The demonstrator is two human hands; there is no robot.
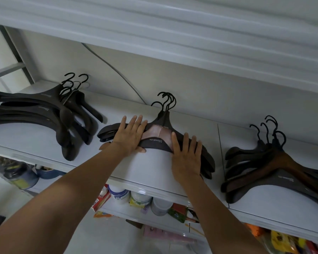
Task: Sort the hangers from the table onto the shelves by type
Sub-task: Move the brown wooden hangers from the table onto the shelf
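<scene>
The left hand lies flat on the left arm of the stack, fingers straight and a little fanned, thumb at the stack's near edge. The right hand lies flat on the stack's right arm, fingers straight and close together. Neither curls round anything; both look to be pressing the hangers level. The stack sits on the shelf, its hooks bunched and pointing away toward the wall. To the left of the stack, well apart, the left pile lies looser, all dark hangers. To the right of the stack, the right pile has a brown wooden one among the dark. Below the stack, under the shelf, jars and packets crowd a lower board. The table is out of sight, so I cannot tell how many remain to sort. These hangers look stiff and broad-shouldered, light singly but weighty bundled, and their smooth faces would likely slide over one another. I would take them by the neck just under the hooks, or clamp both shoulders together, rather than lift from one arm end.
</scene>
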